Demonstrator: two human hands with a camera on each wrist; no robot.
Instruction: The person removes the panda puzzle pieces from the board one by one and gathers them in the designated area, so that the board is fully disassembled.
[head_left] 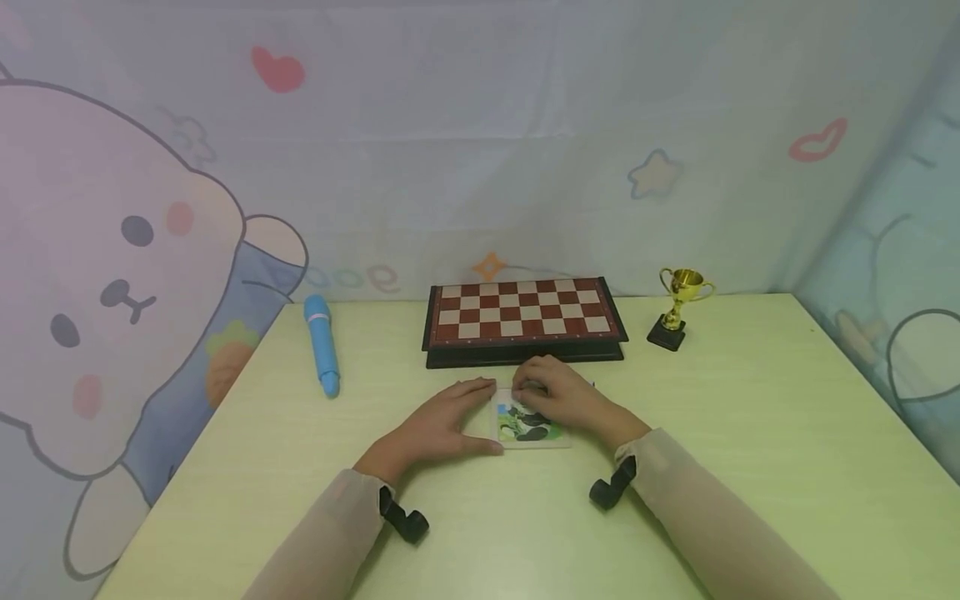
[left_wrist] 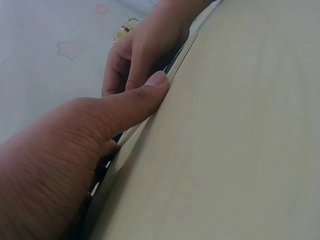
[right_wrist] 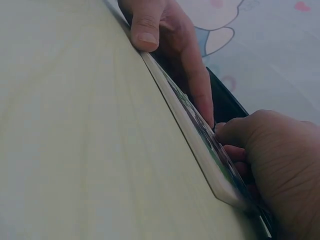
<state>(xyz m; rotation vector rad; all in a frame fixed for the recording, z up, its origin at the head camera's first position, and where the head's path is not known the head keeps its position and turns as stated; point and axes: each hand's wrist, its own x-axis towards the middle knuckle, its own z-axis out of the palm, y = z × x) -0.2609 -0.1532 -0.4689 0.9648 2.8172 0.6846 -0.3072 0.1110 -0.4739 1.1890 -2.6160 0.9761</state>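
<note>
A small square panda puzzle [head_left: 534,433] with a pale frame lies flat on the table. My left hand [head_left: 442,423] holds its left side, the thumb at the near corner and the fingers at the far one. Over the puzzle's far part is my right hand [head_left: 562,398], fingers bent and thumb and forefinger together in a pinch on a puzzle piece that they mostly hide. In the right wrist view, the pinching fingertips of the right hand [right_wrist: 280,150] come close to the forefinger of the left hand [right_wrist: 172,45].
Just behind the hands stands a folded chessboard box [head_left: 525,321]. A blue pen-like stick [head_left: 322,346] lies at the left, and a gold trophy cup [head_left: 682,292] on a black base stands at the back right. A printed cloth [head_left: 465,125] hangs behind the table [head_left: 750,417].
</note>
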